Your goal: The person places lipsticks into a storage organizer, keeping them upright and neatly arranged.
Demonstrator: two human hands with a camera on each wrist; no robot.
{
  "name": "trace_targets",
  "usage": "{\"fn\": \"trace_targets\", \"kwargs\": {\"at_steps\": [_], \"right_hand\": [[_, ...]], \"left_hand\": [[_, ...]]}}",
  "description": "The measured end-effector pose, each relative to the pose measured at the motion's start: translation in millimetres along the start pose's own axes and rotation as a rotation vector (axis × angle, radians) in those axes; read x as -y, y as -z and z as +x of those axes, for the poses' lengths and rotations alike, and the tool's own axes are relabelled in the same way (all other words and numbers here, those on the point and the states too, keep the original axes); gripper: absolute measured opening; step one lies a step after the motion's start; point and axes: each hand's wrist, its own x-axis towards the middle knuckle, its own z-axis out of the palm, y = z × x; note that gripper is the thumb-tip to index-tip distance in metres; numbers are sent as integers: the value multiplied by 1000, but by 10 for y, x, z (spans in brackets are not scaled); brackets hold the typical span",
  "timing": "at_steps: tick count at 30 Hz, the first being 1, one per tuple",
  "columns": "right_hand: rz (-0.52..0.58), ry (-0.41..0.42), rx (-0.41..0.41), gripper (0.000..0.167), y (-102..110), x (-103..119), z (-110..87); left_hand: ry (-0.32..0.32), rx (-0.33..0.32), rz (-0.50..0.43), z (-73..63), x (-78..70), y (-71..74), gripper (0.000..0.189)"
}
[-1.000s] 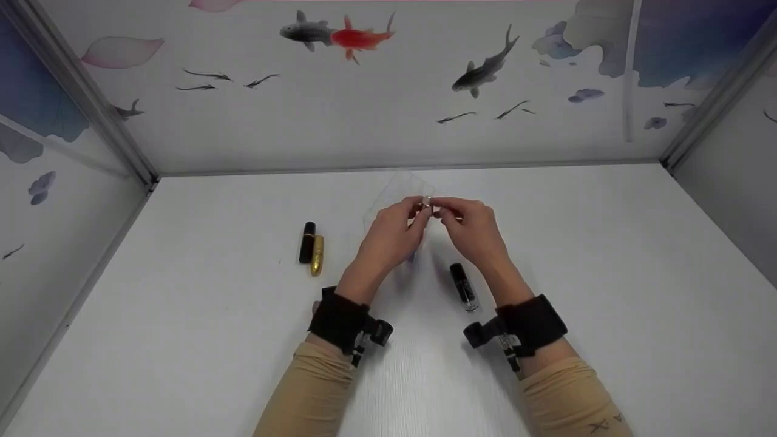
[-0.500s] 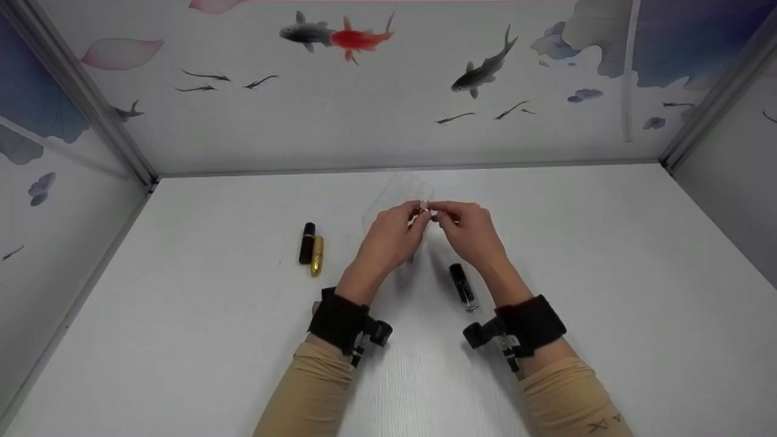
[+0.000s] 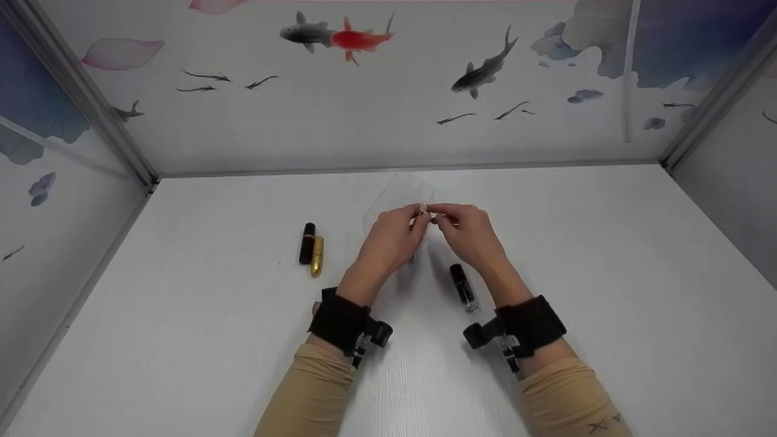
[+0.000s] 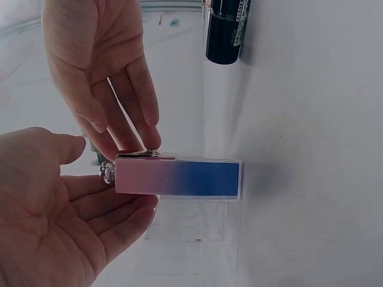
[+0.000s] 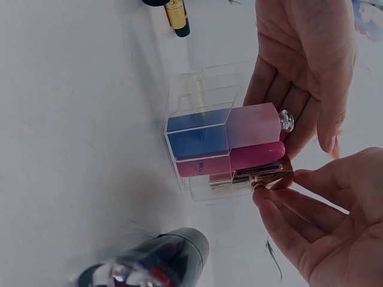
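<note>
A clear box with compartments (image 5: 206,78) stands between both hands. In it are a pink-to-blue tube (image 4: 179,178) with a clear knob on top, a magenta tube (image 5: 257,156), and a slim gold-and-black lipstick tube (image 5: 263,174) at the end of the row. My right hand (image 3: 470,230) pinches the gold-and-black tube's top between thumb and fingers, as the right wrist view shows. My left hand (image 3: 394,233) has its fingers extended behind the tubes, touching close under the pink end, thumb held apart. From the head view the hands hide most of the box.
Left of the hands a black lipstick tube (image 3: 308,243) and a gold one (image 3: 317,256) lie side by side. Nearer the right wrist lies a black tube with a clear end (image 3: 463,286). A fish-printed panel (image 3: 388,121) closes off the table's back.
Both hands stay together over the box. The right hand's fingertips have shifted slightly toward the person and to the left, along with the clear knob. The loose tubes have not moved.
</note>
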Motion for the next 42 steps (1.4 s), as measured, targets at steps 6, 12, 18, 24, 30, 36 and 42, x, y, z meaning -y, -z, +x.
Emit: {"fn": "trace_targets", "kwargs": {"at_steps": [6, 12, 18, 24, 30, 36, 42], "right_hand": [[-5, 4, 11, 34, -4, -3, -4], [-1, 10, 35, 34, 3, -2, -14], [15, 17, 51, 36, 54, -12, -23], [-19, 26, 69, 36, 181, -9, -53], [-108, 32, 184, 38, 364, -5, -115], [-248, 60, 363, 37, 491, -8, -155], [-330, 48, 478, 31, 487, 9, -172]], "left_hand": [[1, 11, 28, -4, -11, -2, 43], [-8, 19, 50, -20, -11, 7, 42], [-3, 6, 22, -44, -34, 34, 46], [8, -59, 10, -67, -85, 87, 45], [-104, -257, 85, -127, -144, 123, 27], [-136, -209, 212, -240, -260, 111, 19], [-61, 56, 338, -316, -384, -38, 39]]}}
